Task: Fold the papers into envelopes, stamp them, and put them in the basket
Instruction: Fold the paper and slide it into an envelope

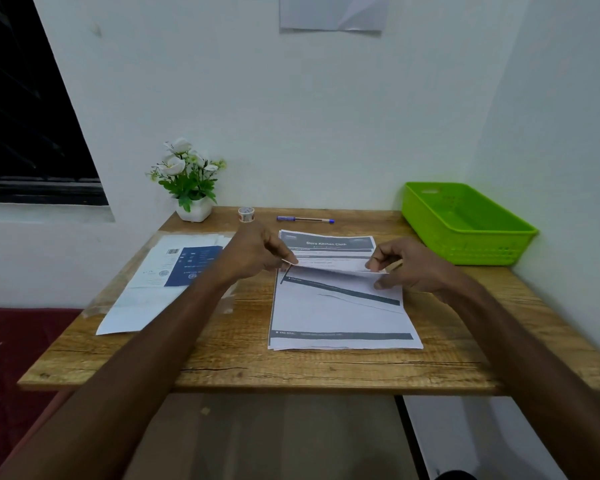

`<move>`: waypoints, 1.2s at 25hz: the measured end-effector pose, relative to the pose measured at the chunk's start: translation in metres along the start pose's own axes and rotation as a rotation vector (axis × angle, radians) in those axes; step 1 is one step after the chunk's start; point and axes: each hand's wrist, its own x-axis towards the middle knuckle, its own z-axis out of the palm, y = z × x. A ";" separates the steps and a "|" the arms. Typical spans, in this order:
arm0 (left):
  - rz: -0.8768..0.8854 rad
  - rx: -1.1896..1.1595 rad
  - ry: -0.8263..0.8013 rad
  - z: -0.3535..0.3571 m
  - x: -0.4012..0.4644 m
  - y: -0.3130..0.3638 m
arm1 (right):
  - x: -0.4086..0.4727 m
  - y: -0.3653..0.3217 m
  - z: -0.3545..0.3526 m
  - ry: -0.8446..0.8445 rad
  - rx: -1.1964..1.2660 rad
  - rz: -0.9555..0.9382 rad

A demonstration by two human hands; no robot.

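Paper stack [340, 306] at table [222, 368] centre, long axis 12-to-6, heading at 12. Top sheet [329, 268] folded up from 6, pinched at corners by left hand [257, 254] and right hand [406, 263]. Green basket [465, 223] at 2.
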 end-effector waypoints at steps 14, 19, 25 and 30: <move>-0.090 0.402 -0.170 0.031 0.016 0.003 | -0.008 -0.008 0.013 -0.034 -0.138 0.048; -0.160 0.028 -0.003 0.020 0.008 -0.005 | -0.005 -0.007 0.017 -0.038 -0.123 -0.020; -0.332 -0.139 0.058 0.011 -0.010 -0.004 | -0.004 -0.018 0.033 -0.068 -0.197 -0.049; -0.165 0.237 0.097 0.022 -0.023 0.003 | -0.007 -0.027 0.038 -0.029 -0.307 -0.080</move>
